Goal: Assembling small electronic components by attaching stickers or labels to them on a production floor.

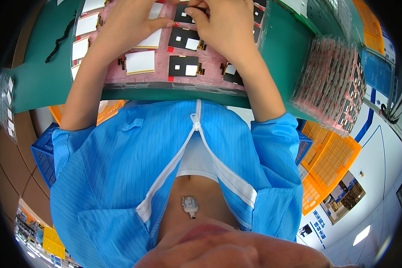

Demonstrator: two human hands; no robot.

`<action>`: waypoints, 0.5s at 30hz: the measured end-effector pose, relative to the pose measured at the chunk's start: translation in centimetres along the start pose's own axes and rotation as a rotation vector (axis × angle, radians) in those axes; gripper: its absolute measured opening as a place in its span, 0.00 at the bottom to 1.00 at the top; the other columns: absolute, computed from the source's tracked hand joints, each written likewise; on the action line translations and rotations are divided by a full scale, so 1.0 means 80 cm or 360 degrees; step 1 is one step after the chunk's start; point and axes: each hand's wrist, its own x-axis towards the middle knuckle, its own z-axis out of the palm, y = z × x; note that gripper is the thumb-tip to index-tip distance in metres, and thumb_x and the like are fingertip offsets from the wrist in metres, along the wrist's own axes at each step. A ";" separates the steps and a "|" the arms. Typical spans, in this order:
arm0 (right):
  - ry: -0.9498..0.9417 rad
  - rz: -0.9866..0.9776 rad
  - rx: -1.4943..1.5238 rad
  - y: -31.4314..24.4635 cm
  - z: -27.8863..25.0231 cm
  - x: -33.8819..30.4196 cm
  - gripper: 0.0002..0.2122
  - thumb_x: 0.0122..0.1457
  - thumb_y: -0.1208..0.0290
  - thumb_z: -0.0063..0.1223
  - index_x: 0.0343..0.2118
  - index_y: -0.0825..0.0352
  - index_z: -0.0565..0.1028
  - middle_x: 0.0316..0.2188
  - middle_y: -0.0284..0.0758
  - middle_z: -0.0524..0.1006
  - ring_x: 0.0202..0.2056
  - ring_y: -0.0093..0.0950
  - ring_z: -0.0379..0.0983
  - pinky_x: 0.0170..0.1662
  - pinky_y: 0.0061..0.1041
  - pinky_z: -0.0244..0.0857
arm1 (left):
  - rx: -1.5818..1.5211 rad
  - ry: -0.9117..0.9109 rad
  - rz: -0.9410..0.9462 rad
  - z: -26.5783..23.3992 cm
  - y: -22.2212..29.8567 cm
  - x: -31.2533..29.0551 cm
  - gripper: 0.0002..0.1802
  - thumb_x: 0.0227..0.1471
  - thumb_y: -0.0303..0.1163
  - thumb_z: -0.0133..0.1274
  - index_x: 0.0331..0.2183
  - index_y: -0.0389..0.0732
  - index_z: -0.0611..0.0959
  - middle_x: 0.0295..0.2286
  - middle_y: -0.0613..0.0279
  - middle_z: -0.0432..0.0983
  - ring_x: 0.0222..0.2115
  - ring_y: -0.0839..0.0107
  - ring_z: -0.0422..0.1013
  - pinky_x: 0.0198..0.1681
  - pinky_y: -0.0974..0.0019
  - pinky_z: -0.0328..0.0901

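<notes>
A clear plastic tray (183, 86) with pink lining lies on the green table, holding rows of small flat panels with gold-coloured ribbon tails. My left hand (136, 20) reaches over the tray's middle, thumb stretched out beside a red tab on a black-backed panel (179, 13); its other fingers run past the upper edge. Over that same panel, my right hand (225, 22) has its thumb bent in toward the fingers; what they hold, if anything, is hidden. Closer to me sit two more black panels (177, 42) with white squares and a white-faced panel (140, 62).
To the right stands a tall stack of filled clear trays (328, 80) at the table's edge. A black cord (60, 40) lies on the green table (40, 89) at left. Orange crates (330, 156) and a blue crate (42, 149) are below table level.
</notes>
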 end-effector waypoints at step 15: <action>0.0036 -0.0069 0.0081 0.042 -0.018 0.008 0.09 0.60 0.68 0.57 0.28 0.68 0.82 0.33 0.45 0.77 0.39 0.46 0.72 0.45 0.42 0.65 | -0.0041 0.0032 0.0100 0.004 -0.019 -0.006 0.23 0.43 0.24 0.68 0.45 0.40 0.84 0.46 0.60 0.75 0.49 0.56 0.71 0.54 0.59 0.65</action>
